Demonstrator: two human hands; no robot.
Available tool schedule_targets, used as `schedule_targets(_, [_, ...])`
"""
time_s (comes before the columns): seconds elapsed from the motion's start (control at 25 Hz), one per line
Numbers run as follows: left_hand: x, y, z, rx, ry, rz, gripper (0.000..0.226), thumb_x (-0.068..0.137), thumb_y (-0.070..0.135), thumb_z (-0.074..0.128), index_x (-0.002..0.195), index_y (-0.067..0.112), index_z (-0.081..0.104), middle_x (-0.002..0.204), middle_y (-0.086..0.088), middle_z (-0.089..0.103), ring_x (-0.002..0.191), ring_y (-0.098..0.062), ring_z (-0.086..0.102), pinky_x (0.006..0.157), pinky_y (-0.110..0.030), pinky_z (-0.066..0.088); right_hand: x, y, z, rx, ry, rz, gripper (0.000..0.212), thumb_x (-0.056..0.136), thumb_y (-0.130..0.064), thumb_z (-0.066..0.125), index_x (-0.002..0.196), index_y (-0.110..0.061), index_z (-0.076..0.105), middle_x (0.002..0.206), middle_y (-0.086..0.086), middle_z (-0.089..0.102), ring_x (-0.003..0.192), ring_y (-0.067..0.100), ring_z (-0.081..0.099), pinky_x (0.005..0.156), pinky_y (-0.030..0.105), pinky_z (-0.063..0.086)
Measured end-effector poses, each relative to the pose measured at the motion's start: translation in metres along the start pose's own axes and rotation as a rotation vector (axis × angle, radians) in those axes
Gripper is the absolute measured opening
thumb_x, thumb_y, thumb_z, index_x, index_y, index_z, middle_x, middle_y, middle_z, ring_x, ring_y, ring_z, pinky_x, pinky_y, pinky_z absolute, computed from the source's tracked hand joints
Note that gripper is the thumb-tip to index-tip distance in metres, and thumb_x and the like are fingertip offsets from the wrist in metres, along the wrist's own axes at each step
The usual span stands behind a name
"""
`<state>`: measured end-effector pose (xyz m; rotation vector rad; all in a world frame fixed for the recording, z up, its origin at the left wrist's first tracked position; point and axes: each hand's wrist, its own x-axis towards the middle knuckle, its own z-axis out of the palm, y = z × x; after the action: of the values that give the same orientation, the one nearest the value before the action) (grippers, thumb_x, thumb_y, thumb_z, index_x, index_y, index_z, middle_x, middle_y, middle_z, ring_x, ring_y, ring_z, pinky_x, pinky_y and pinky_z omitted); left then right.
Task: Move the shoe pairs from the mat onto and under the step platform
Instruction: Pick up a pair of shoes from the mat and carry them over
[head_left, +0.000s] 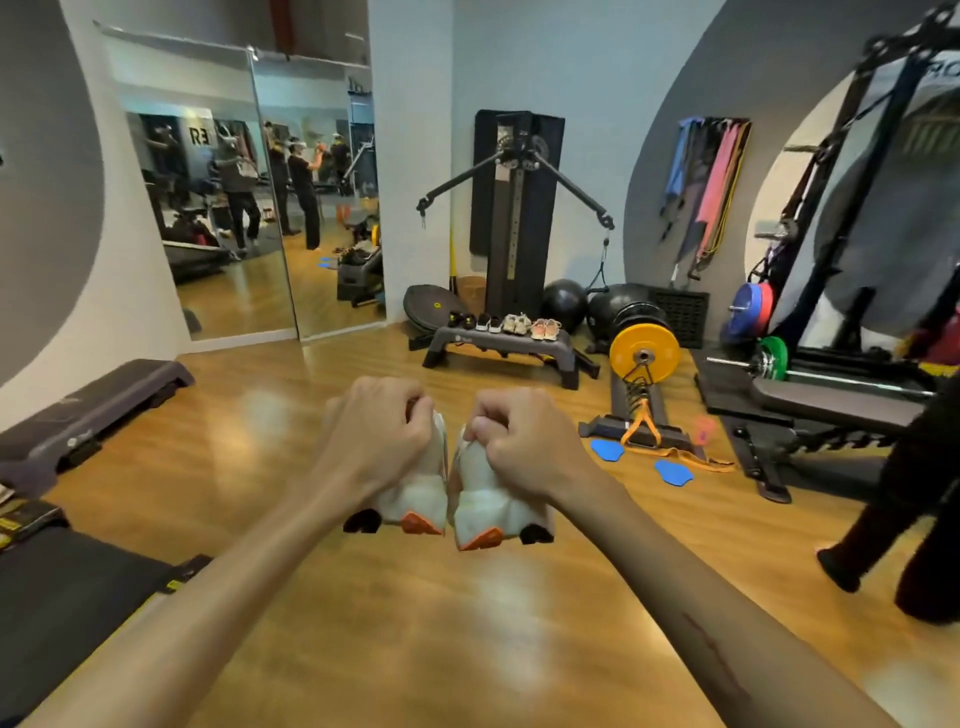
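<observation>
The step platform (506, 345) stands on the wooden floor (415, 623), four shoe pairs (506, 323) lined along its top.

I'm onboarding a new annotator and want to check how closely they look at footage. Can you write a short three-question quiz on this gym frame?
1. True or false: each hand holds one white shoe.
2. How many shoe pairs already sit on top of the step platform? A) two B) four C) six
3. Fill in: the weight plate on the rack right of the platform is ____.

Key:
1. True. The left hand grips the left white shoe, the right hand the right white shoe, heels toward the camera.
2. B, four shoe pairs in a row.
3. Yellow, the yellow weight plate.
</observation>
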<state>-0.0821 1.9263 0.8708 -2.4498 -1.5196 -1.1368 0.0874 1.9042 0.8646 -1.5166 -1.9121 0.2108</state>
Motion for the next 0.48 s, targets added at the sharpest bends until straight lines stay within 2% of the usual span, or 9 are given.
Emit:
schedule_targets(0.12, [0.05, -0.033, 0.05, -0.019, -0.031, 0.003, 0.034, 0.09, 0.024, 0.048, 0.057, 0.017, 0.051, 0.055, 0.003, 0.051, 0.057, -0.004, 0.044, 0.052, -0.024, 0.021, 0.057, 0.042, 0.019, -0.017, 0.016, 0.052, 0.021, 0.073, -0.031, 0.045, 0.069, -0.018, 0.061, 0.064, -0.007, 0.057, 0.071, 0.013, 0.052, 0.058, 0.029, 0.033])
schedule_targets(0.24, [0.101, -0.063, 0.104, -0.046, -0.08, -0.021, 0.032, 0.091, 0.023, 0.048, 0.061, 0.016, 0.057, 0.059, 0.003, 0.055, 0.061, -0.003, 0.046, 0.054, -0.022, 0.023, 0.111, 0.093, 0.038, -0.016, -0.01, 0.078, 0.02, 0.076, -0.03, 0.046, 0.067, -0.019, 0.061, 0.061, -0.012, 0.055, 0.067, 0.003, 0.049, 0.055, 0.025, 0.027])
schedule_targets(0.32, [0.147, -0.081, 0.142, -0.048, -0.132, -0.056, 0.032, 0.092, 0.024, 0.047, 0.064, 0.016, 0.061, 0.062, 0.004, 0.058, 0.064, -0.008, 0.05, 0.056, -0.026, 0.03, 0.155, 0.138, 0.049, 0.009, -0.016, 0.099, 0.019, 0.08, -0.027, 0.049, 0.064, -0.023, 0.059, 0.062, -0.015, 0.056, 0.069, -0.001, 0.05, 0.056, 0.025, 0.029])
schedule_targets(0.4, [0.201, -0.094, 0.183, -0.059, -0.193, -0.091, 0.032, 0.092, 0.027, 0.046, 0.067, 0.017, 0.064, 0.07, 0.003, 0.062, 0.075, -0.017, 0.055, 0.067, -0.033, 0.042, 0.208, 0.183, 0.056, 0.058, -0.011, 0.091, 0.021, 0.08, -0.025, 0.05, 0.061, -0.026, 0.059, 0.065, -0.015, 0.059, 0.073, 0.001, 0.052, 0.06, 0.028, 0.035])
schedule_targets(0.48, [0.25, -0.105, 0.214, -0.045, -0.257, -0.147, 0.032, 0.093, 0.028, 0.046, 0.067, 0.02, 0.062, 0.073, 0.004, 0.061, 0.081, -0.02, 0.055, 0.075, -0.039, 0.047, 0.257, 0.217, 0.062, 0.055, -0.028, 0.092, 0.02, 0.079, -0.025, 0.049, 0.062, -0.025, 0.06, 0.067, -0.014, 0.061, 0.076, 0.006, 0.054, 0.065, 0.032, 0.042])
